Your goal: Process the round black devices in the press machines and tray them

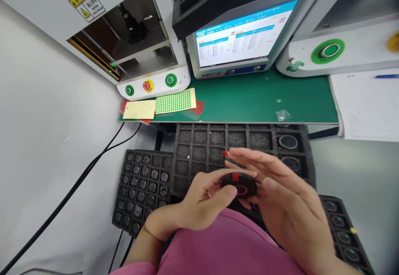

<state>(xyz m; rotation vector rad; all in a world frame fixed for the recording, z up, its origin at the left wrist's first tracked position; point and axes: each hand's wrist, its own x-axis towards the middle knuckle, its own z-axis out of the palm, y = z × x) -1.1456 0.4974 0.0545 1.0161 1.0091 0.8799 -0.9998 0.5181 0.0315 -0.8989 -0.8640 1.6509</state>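
My left hand (202, 200) grips a round black lens part (239, 183) with a small red sticker on its rim. My right hand (280, 196) cups the same part from the right, fingers stretched out, with a tiny red sticker (225, 153) on one fingertip. Both hands hover over a black foam tray (202, 142) whose cells are mostly empty; a few round lenses (287, 142) sit in its right cells.
A small-cell black tray (141, 187) with several small round parts lies at the left; another lens tray (343, 233) at the right. On the green mat (264, 100) lie sticker sheets (174, 101). Behind stand a machine with buttons (148, 85), a monitor (243, 38), papers (368, 104) and cables (77, 183).
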